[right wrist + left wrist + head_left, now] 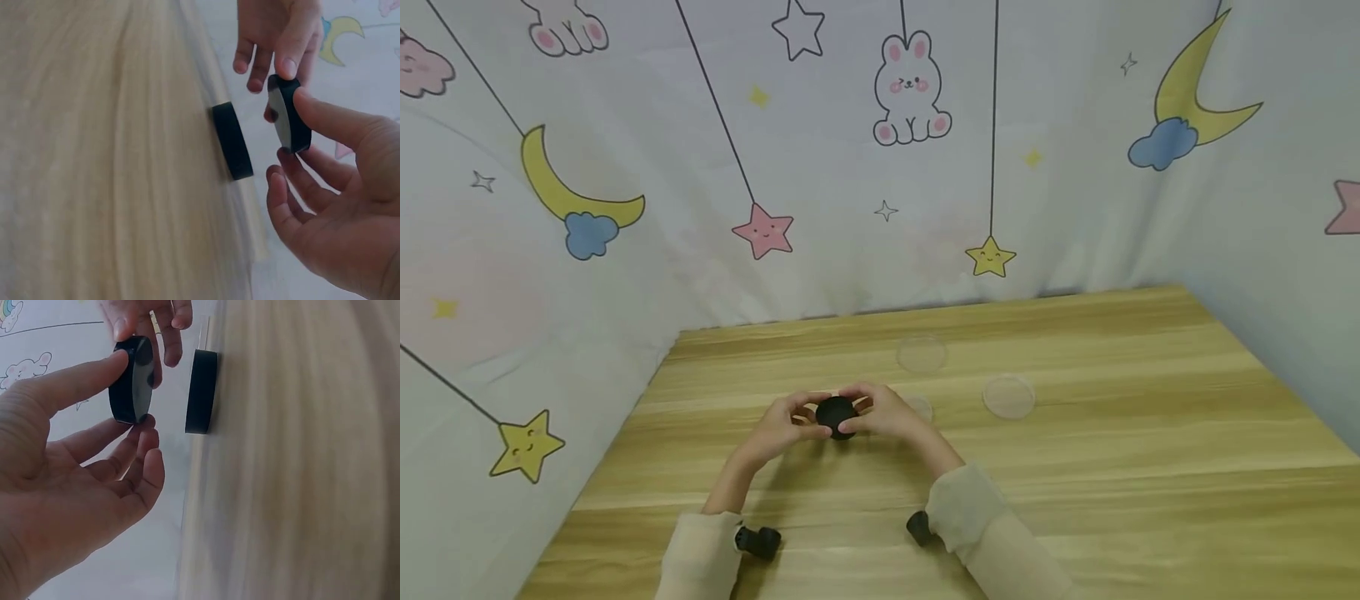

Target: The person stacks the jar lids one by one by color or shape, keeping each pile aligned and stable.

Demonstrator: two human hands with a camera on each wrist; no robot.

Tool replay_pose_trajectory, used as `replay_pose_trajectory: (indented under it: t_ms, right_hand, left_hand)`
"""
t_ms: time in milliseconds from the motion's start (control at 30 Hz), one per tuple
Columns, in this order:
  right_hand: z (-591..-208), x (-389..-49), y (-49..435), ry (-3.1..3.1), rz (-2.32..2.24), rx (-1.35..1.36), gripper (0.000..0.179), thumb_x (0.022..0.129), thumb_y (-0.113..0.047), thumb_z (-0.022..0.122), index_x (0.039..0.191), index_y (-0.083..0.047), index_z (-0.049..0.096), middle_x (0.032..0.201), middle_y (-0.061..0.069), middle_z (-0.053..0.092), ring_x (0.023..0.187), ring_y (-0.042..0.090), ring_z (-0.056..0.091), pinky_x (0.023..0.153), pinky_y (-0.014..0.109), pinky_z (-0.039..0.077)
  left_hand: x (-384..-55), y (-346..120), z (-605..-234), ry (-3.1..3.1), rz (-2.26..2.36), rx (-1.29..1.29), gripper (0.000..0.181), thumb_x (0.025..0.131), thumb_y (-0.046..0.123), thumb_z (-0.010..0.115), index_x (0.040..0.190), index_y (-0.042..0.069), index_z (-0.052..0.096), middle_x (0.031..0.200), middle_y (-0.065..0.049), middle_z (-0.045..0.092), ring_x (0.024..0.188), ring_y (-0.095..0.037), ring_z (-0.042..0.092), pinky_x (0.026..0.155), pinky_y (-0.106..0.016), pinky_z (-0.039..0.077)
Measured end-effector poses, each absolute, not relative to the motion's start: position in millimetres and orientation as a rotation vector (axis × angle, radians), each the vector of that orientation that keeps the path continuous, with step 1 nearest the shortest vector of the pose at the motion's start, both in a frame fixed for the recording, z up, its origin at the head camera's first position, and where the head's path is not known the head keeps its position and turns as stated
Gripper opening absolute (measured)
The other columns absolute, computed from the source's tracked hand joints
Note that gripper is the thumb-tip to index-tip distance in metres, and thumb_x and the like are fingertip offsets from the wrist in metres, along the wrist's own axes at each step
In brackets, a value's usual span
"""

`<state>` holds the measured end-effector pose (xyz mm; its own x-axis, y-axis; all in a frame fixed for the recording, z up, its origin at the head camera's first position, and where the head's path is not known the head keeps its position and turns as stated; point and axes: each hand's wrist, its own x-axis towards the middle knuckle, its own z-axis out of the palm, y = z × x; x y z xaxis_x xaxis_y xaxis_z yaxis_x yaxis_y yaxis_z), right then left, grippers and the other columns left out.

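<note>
Both hands hold one round black disc above the wooden table, its top dark and its underside pale and shiny in the wrist views. The left hand pinches its left edge between thumb and fingers. The right hand pinches the right edge the same way, with the two thumbs close together on the near side. Below the held disc, a second black disc lies flat on the table, a gap apart from it. In the head view the upper disc and the hands hide that second one.
Three clear round discs lie on the wooden table: one at the back, one to the right, and one partly behind the right hand. A printed curtain hangs along the table's back edge. Small black cameras sit at both wrists.
</note>
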<state>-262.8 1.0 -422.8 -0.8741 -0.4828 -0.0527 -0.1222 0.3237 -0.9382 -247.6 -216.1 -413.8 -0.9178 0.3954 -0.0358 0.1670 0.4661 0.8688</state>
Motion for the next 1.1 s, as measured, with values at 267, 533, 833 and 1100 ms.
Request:
replay_pose_trajectory:
  t_ms: [267, 533, 833, 1100]
  right_hand:
    - [-433.9, -250.8, -9.2, 2.344, -1.554, -0.471, 0.052, 0.087, -0.017, 0.074, 0.135, -0.008, 0.055, 0.134, 0.014, 0.056, 0.111, 0.028, 0.060, 0.087, 0.039, 0.054]
    - [-435.1, -254.5, -5.3, 2.388, -1.527, -0.483, 0.052, 0.088, -0.017, 0.072, 0.136, -0.006, 0.053, 0.126, 0.016, 0.060, 0.110, 0.029, 0.061, 0.090, 0.043, 0.053]
    - [-435.9, -256.7, -5.9, 2.383, -1.520, -0.493, 0.053, 0.089, -0.013, 0.071, 0.136, 0.000, 0.052, 0.128, 0.021, 0.058, 0.114, 0.033, 0.060, 0.097, 0.046, 0.050]
    - [-439.3, -260.1, -6.8, 2.398, -1.491, -0.457, 0.053, 0.087, -0.013, 0.073, 0.135, 0.000, 0.053, 0.124, 0.020, 0.061, 0.113, 0.031, 0.060, 0.098, 0.045, 0.050]
  left_hand:
    - [-242.3, -216.1, -424.1, 2.479, 1.444, 0.398, 0.058, 0.086, 0.012, 0.073, 0.138, -0.003, 0.051, 0.135, -0.026, 0.049, 0.105, -0.029, 0.056, 0.090, -0.042, 0.050]
    - [-243.9, -206.2, -427.1, 2.468, 1.510, 0.318, 0.057, 0.087, 0.011, 0.072, 0.138, -0.003, 0.051, 0.136, -0.026, 0.043, 0.116, -0.038, 0.052, 0.097, -0.048, 0.047]
    - [-245.0, -201.3, -431.1, 2.469, 1.510, 0.265, 0.058, 0.085, 0.007, 0.072, 0.137, -0.004, 0.051, 0.114, -0.021, 0.056, 0.101, -0.024, 0.055, 0.090, -0.035, 0.044]
    - [-247.1, -200.4, -433.6, 2.483, 1.482, 0.314, 0.062, 0.082, 0.005, 0.074, 0.138, -0.006, 0.048, 0.113, -0.022, 0.061, 0.099, -0.022, 0.059, 0.089, -0.032, 0.047]
